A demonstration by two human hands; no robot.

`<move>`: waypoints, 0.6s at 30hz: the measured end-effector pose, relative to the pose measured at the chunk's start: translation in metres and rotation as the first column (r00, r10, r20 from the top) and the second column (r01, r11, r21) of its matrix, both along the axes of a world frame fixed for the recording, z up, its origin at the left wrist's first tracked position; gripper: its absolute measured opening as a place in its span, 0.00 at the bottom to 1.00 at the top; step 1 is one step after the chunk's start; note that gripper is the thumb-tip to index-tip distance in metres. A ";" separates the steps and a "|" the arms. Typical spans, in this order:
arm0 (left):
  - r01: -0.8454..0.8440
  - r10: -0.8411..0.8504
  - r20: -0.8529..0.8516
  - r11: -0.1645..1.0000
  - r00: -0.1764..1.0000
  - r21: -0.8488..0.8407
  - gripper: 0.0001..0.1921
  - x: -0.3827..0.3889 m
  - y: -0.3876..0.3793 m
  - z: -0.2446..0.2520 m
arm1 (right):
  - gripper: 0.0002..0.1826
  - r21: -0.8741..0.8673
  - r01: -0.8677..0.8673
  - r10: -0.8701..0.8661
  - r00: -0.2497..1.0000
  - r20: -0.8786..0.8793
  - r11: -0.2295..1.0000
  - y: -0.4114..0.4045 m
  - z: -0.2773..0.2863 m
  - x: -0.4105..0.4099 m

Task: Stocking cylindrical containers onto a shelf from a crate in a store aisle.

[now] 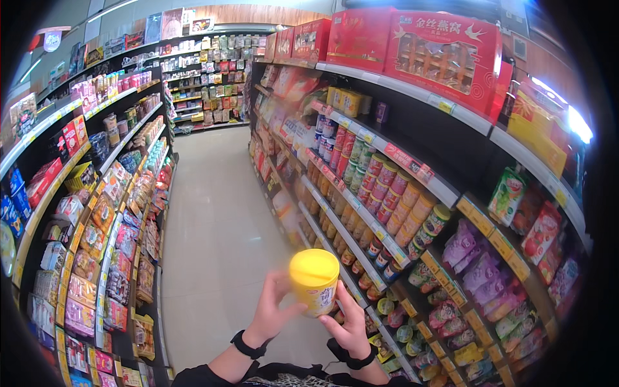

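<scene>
A yellow cup-shaped container (316, 293) with a yellow lid (314, 266) is held upright in front of me, bearing printed writing. From the left, my left hand (274, 307) grips its side, with part of the fingers blurred or hidden behind it. My right hand (349, 314) supports the other side, fingertips against the wall and thumb near the base. Dark bands circle both wrists. Just beyond the right hand stands a shelf of stacked cans (382, 186) with pink, orange and green labels, with rows of glass jars (346, 217) below.
A tiled aisle floor (213, 203) runs ahead between two shelf units. Bagged snacks (94, 242) fill the left shelves. Large red gift boxes (440, 53) top the right unit. Purple pouches (483, 271) hang at the right. Packaged goods (225, 72) line the far wall.
</scene>
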State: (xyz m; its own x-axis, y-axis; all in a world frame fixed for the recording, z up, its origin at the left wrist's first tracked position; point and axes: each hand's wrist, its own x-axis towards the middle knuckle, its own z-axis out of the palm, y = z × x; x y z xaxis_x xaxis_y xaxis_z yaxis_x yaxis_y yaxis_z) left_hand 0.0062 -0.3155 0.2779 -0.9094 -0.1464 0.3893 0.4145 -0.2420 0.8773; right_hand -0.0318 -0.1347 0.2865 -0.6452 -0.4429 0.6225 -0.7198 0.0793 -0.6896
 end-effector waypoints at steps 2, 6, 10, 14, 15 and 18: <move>-0.018 0.018 0.009 1.000 1.000 0.004 0.31 -0.015 0.003 -0.001 | 0.39 -0.055 -0.014 0.017 0.998 0.054 0.998 -0.002 -0.005 -0.013; -0.092 0.092 0.042 0.996 0.995 0.002 0.30 -0.040 0.005 -0.007 | 0.37 -0.038 -0.014 0.019 0.992 0.126 0.999 0.001 -0.020 -0.043; -0.067 0.067 0.043 0.998 0.997 0.009 0.31 -0.070 -0.002 -0.010 | 0.34 -0.099 0.033 -0.016 0.986 0.169 0.995 -0.008 -0.029 -0.068; -0.024 0.024 -0.019 1.000 1.000 -0.010 0.33 -0.107 -0.019 -0.014 | 0.34 -0.091 0.083 -0.076 0.994 0.080 0.992 -0.025 -0.034 -0.099; -0.023 0.021 -0.043 0.999 0.999 -0.027 0.33 -0.116 -0.025 -0.015 | 0.34 -0.098 0.092 -0.084 0.993 0.081 0.991 -0.032 -0.035 -0.107; -0.066 0.042 -0.121 0.978 0.992 -0.199 0.34 -0.145 -0.048 -0.010 | 0.34 -0.080 0.123 -0.123 0.992 -0.006 0.989 -0.055 -0.024 -0.133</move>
State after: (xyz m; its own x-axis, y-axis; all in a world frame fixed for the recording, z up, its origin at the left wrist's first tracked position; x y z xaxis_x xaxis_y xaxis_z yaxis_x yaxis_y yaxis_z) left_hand -0.1392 -0.3639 0.2675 -0.8494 -0.1013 0.5179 0.5235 -0.0386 0.8511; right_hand -0.1651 -0.1893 0.2626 -0.6849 -0.3091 0.6598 -0.7153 0.1127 -0.6897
